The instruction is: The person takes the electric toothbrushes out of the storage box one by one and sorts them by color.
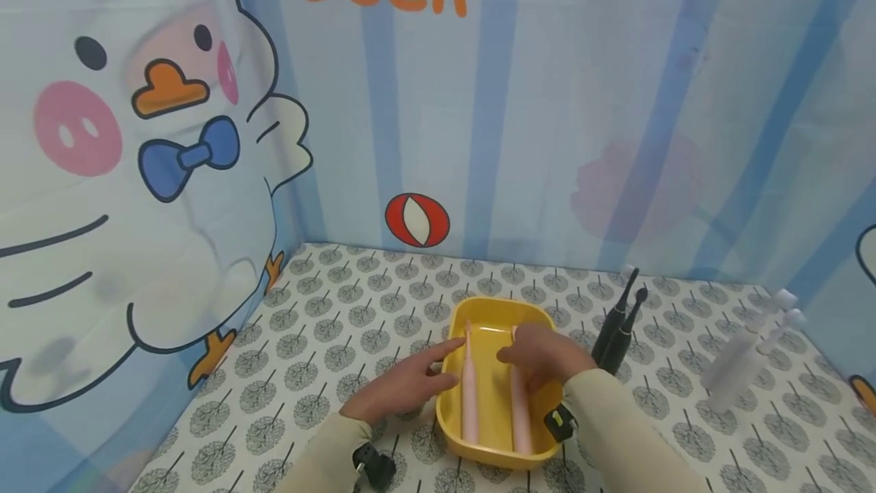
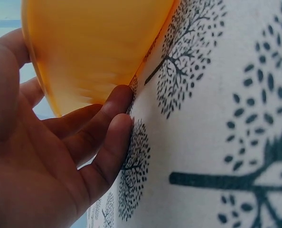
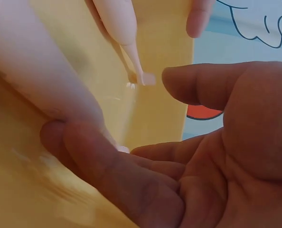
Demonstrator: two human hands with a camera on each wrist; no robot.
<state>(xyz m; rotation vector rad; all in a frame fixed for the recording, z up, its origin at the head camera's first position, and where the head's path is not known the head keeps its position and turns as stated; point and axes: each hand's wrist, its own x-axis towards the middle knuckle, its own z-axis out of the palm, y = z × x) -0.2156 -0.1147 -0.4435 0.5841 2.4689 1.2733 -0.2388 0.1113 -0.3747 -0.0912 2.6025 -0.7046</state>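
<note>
Right sleeve [image 1: 633, 432] nearest, I apparently align the right toothbrush [image 1: 521, 418]: left grip [image 1: 407, 384], right grip [image 1: 547, 356] loosely spread, empty; next requires gentle nudging.

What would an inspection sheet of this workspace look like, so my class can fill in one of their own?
Surface: tree-print tablecloth under everything.
Job's things: yellow tray holding two pink toothbrushes, lying lengthwise, apart from each other.
Clutter: two black toothbrushes just right of the tray; two pale toothbrushes farther right.
Hands: left hand at the tray's left side; right hand inside the tray, fingers against the right-hand pink toothbrush, thumb apart from it.
Cables: nothing seen.
Surroundings: striped blue backdrop with a printed duck.
</note>
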